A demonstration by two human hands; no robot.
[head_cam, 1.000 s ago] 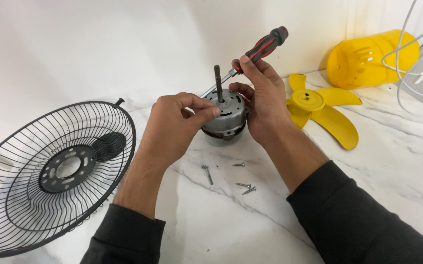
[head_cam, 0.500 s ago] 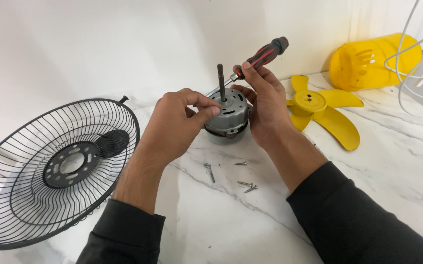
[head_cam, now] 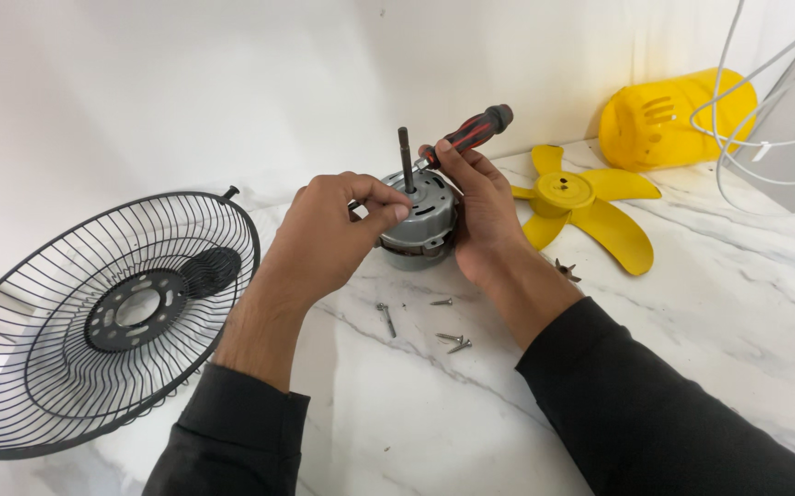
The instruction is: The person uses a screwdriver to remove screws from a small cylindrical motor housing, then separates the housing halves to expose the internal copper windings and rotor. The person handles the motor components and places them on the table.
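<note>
A grey fan motor with an upright dark shaft stands on the white marble table. My left hand pinches the motor's left rim with thumb and fingers. My right hand cups the motor's right side and also holds a red and black screwdriver, whose tip rests on the motor's top by the shaft. Loose screws and a bolt lie on the table just in front of the motor.
A black wire fan guard leans at the left. A yellow fan blade lies right of the motor, a yellow motor cover behind it. A white wire guard stands at the far right. A small dark part sits near my right wrist.
Both hands stay on the motor. The screwdriver handle has tilted slightly lower. The view has shifted a little, nothing else moved.
</note>
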